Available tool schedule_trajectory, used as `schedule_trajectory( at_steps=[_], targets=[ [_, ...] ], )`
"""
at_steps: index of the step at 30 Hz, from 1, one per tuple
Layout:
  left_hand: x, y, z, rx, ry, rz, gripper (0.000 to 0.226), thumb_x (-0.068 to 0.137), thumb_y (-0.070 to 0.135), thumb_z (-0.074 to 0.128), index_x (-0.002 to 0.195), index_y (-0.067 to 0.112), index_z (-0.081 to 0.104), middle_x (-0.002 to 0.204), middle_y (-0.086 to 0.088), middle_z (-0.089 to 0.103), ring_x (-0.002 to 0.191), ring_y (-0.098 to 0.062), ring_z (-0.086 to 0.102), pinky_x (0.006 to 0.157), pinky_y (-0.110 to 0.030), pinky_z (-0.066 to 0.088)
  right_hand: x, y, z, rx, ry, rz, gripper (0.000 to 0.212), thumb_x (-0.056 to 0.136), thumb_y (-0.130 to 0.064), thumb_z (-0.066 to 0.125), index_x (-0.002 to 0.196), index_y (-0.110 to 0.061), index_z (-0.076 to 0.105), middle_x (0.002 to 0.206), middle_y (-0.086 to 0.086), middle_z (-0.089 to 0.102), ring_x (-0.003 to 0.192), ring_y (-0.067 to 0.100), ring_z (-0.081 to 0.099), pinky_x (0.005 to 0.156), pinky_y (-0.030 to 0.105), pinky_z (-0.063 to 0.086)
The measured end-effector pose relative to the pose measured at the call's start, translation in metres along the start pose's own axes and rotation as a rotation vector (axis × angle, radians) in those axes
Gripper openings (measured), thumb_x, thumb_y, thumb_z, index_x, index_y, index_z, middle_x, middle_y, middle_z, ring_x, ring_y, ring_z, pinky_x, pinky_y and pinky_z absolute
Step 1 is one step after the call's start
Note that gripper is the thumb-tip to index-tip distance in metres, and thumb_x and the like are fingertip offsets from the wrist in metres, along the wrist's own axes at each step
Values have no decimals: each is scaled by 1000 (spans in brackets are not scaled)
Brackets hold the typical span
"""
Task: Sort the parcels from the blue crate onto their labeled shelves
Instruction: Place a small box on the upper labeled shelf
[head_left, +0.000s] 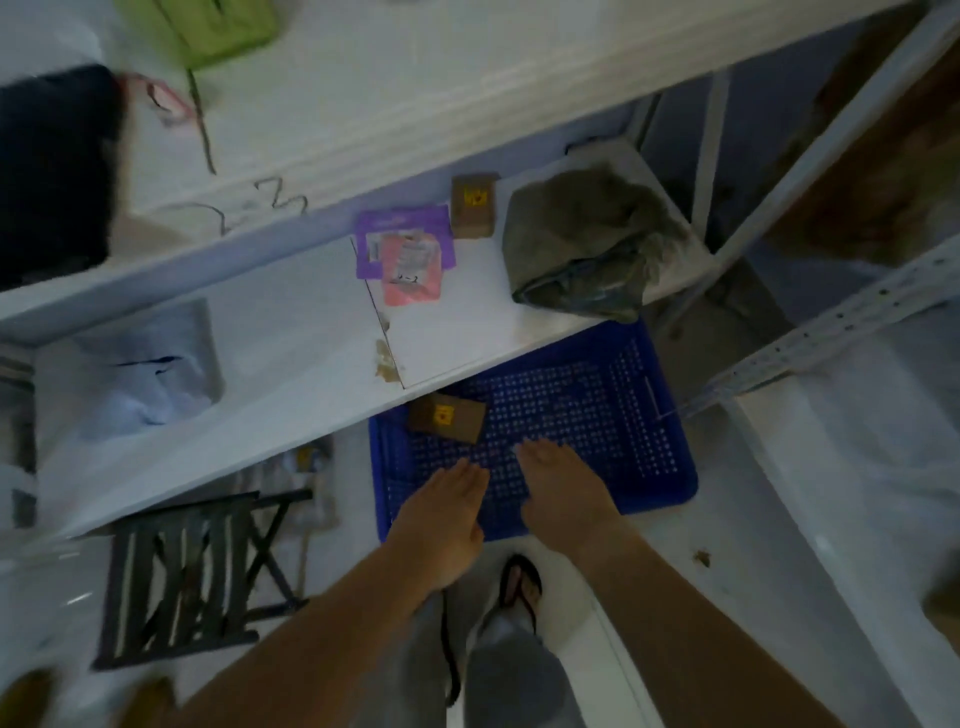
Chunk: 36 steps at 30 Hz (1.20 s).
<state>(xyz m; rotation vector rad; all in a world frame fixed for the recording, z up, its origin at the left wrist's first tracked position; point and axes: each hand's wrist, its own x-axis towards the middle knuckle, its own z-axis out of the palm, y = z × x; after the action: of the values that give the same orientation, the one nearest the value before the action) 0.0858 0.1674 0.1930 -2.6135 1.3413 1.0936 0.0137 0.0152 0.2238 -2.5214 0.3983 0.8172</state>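
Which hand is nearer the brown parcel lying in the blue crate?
Left. The left hand is directly in front of the brown parcel, fingers pointing at it; the right hand reaches over the blue crate further to the parcel's right. Neither touches it.

On the front edge of the upper shelf (441, 104), a dark handwritten mark (260, 208) reads as "2-3". On the middle shelf (467, 332), the pink parcel (413, 273) carries small handwriting near its front edge that looks like "2-2", though the first digit is unsure. Its printed lines are too blurred to read. The purple parcel (410, 221) partly under it has a white label (373, 249), also unreadable. A brown box (471, 221) toward the back of the middle shelf bears a yellow sticker (475, 197) with a red mark. A second brown box (467, 423) in the blue crate (597, 415) bears a like sticker (444, 414). The wording on both is too small to tell.
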Motion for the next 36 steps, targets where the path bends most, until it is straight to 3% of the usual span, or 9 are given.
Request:
schedule_trajectory(
  at_steps=[7,12,18,22,28,30,32,34,36],
  targets=[
    [139,-93,114,47,-144,-25,63,97,25,37,151,15,5,160,-3,5,147,-17,2,118,-28,3,145,50,123,165,-107,17,63,101,-21,37,153,-12,3,161,3,4,148,17,5,121,29,2],
    [259,-165,191,105,-174,-25,69,96,22,45,151,13,4,160,-7,5,146,-23,8,118,-33,14,252,102,204,207,-121,183,62,97,-21,47,151,-14,16,156,5,23,142,24,24,117,31,21],
    [375,-221,258,367,-136,21,100,84,24,65,148,9,-11,159,-12,-10,147,-26,-4,119,-40,6,360,134,286,217,-139,182,60,96,-24,49,149,-14,23,152,8,29,137,27,31,115,35,28],
    [420,-251,274,476,-8,-38,128,68,44,78,147,17,-20,156,-17,-17,144,-36,-13,115,-56,9,394,153,319,244,-145,203,64,97,-27,48,151,-15,16,156,7,22,142,25,24,115,32,23],
    [448,-277,277,462,49,-160,131,61,50,80,148,25,-14,153,-20,12,140,-42,14,102,-62,30,400,171,345,314,-199,252,65,97,-29,49,152,-18,16,155,7,26,138,28,31,112,40,34],
    [442,-275,274,357,64,-166,131,57,59,77,149,28,-10,151,-20,16,137,-41,19,102,-60,29,391,174,346,410,-191,303,63,96,-28,51,151,-19,21,153,7,29,135,28,35,110,40,37],
    [433,-264,268,78,38,-211,127,56,62,77,149,33,-6,151,-16,21,136,-39,24,107,-55,29,379,175,343,560,-169,356,56,94,-31,52,145,-18,33,144,8,41,126,28,45,106,41,41],
    [418,-242,258,-515,-61,-256,110,60,47,82,148,33,17,143,-7,44,129,-31,42,106,-44,40,363,173,336,859,-121,395,46,90,-31,57,134,-20,47,132,6,53,117,25,51,103,40,43],
    [400,-215,248,-1055,-194,-347,79,63,38,80,134,27,48,117,4,68,113,-22,61,89,-30,53,342,172,320,1229,-91,420,33,87,-28,66,116,-35,54,115,-9,58,102,10,56,93,28,47]
  ],
)
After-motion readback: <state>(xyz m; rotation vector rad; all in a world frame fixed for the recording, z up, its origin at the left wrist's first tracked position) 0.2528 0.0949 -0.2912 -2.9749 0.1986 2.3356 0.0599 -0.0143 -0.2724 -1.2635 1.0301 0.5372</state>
